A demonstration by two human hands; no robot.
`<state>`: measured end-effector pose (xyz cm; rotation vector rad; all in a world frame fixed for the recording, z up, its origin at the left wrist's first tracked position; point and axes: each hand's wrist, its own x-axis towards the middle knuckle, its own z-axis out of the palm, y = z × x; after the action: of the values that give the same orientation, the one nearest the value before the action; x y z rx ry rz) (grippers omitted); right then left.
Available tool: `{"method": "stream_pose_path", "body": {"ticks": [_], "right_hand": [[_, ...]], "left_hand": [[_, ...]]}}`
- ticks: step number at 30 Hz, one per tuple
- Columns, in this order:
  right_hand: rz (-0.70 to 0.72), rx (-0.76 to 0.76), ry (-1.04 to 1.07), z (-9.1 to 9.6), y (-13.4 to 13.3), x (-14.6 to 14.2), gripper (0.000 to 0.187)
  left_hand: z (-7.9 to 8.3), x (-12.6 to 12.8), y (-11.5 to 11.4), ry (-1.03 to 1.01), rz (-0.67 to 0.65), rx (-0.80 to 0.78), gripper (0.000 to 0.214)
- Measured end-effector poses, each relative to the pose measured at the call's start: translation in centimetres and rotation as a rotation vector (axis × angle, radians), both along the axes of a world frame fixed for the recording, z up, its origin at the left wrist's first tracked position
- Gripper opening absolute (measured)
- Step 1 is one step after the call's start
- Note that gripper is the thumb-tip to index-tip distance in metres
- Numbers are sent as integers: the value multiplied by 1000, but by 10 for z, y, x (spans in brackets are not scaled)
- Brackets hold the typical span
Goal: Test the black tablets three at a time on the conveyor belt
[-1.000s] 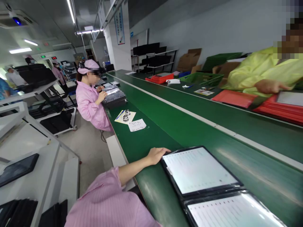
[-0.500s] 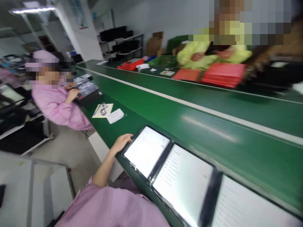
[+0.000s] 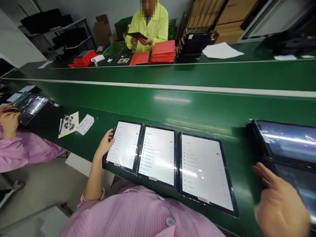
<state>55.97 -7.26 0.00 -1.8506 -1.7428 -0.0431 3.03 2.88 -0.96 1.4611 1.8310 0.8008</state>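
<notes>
Three tablets lie side by side with lit white screens showing lists: a left tablet (image 3: pixel 124 144), a middle tablet (image 3: pixel 157 154) and a right tablet (image 3: pixel 204 169). My left hand (image 3: pixel 105 144) rests at the outer edge of the left tablet, fingers loosely spread and the tips on its border. Over on the right, my right hand (image 3: pixel 281 200) is somewhat blurred, its fingers stretched out with nothing visible in them. It is beside dark-screened tablets (image 3: pixel 288 138) in stacks; whether it touches them I cannot tell.
To the left lie a handwritten slip (image 3: pixel 85 124) and a yellow card with metal rings (image 3: pixel 69 123). A co-worker in pink (image 3: pixel 27 144) handles a wrapped dark item there. Opposite, a person in yellow (image 3: pixel 148 29) holds a dark panel behind red folders (image 3: pixel 163 52).
My view has swung right, bringing the dark tablets and my right hand into sight. My left hand stays at the left tablet's edge. The person opposite now holds up a dark panel.
</notes>
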Motion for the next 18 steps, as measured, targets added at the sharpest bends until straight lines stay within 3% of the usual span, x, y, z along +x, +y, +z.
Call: {"method": "stream_pose_path", "body": {"ticks": [2, 4, 7, 10, 14, 18], "right_hand": [[76, 27, 53, 12, 5, -22, 60], [171, 24, 86, 19, 12, -44, 57], [294, -61, 21, 17, 19, -73, 52], [370, -144, -87, 8, 18, -90, 48], [328, -224, -114, 1, 11, -89, 41], [256, -198, -106, 8, 0, -64, 44]], "left_hand": [[14, 20, -10, 294, 17, 95, 74], [25, 48, -24, 519, -17, 212, 63], [30, 91, -46, 637, -212, 300, 35], [22, 121, -61, 696, -342, 294, 36], [11, 135, -68, 726, -427, 290, 45], [13, 128, -73, 694, -518, 304, 57]]}}
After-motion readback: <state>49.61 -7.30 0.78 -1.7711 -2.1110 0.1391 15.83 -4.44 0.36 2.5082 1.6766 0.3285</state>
